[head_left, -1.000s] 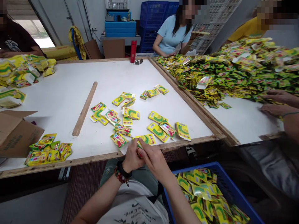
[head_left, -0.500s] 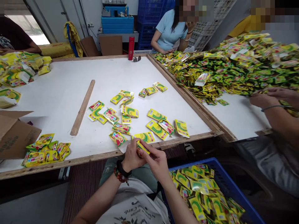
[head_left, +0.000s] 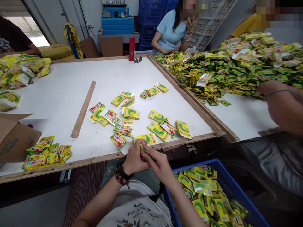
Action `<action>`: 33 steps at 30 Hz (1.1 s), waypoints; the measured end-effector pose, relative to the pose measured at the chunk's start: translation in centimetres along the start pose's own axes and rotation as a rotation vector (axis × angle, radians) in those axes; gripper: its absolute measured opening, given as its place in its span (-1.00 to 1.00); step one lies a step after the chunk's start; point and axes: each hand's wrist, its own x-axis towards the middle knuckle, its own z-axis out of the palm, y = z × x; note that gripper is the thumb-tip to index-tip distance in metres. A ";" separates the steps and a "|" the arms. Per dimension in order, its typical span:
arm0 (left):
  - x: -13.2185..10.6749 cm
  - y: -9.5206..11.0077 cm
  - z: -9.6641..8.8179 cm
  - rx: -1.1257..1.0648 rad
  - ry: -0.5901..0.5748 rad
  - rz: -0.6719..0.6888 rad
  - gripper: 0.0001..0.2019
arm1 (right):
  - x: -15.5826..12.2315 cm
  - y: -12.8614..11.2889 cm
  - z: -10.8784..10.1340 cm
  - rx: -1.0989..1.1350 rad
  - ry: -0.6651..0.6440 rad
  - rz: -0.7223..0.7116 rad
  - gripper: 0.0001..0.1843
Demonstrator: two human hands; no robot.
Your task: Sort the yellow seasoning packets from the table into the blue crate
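**Far left:** a cardboard box (head_left: 14, 138) with its flaps open, and a small pile of yellow sachets (head_left: 46, 154) just beside it on the white tabletop (head_left: 47, 94).
**Centre:** a wooden strip (head_left: 82, 108), with loose sachets (head_left: 123, 116) scattered to its right.
**Left hand (head_left: 134, 159):** closed, gripping a yellow sachet (head_left: 143, 147) over the tabletop's near edge.
**Right hand (head_left: 159, 167):** closed on that same sachet from the other side.
**Lower right:** a blue crate (head_left: 236, 184) full of sachets (head_left: 208, 198).
**Far right:** a co-worker's hand (head_left: 279, 104), blurred, at the edge of a large sachet heap (head_left: 236, 67) on a second tabletop (head_left: 239, 119).
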 end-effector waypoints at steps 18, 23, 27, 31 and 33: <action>2.7 -1.2 -8.5 0.252 -0.095 -0.027 -0.65 | 0.5 -1.7 2.7 0.074 -0.024 0.135 -0.44; -0.1 0.5 -1.6 0.055 0.150 -0.133 -0.46 | 2.4 -1.6 4.3 0.447 0.132 0.241 -0.52; -0.7 -0.1 1.9 0.121 0.424 -0.128 -0.37 | 3.4 -0.5 3.5 0.829 0.130 0.480 -0.45; -0.5 -1.4 2.6 0.172 0.480 0.092 -0.51 | 3.5 -0.6 3.4 1.025 0.099 0.572 -0.44; -0.5 -1.6 2.3 0.158 0.425 0.150 -0.54 | 3.0 -1.0 3.5 0.888 0.130 0.481 -0.52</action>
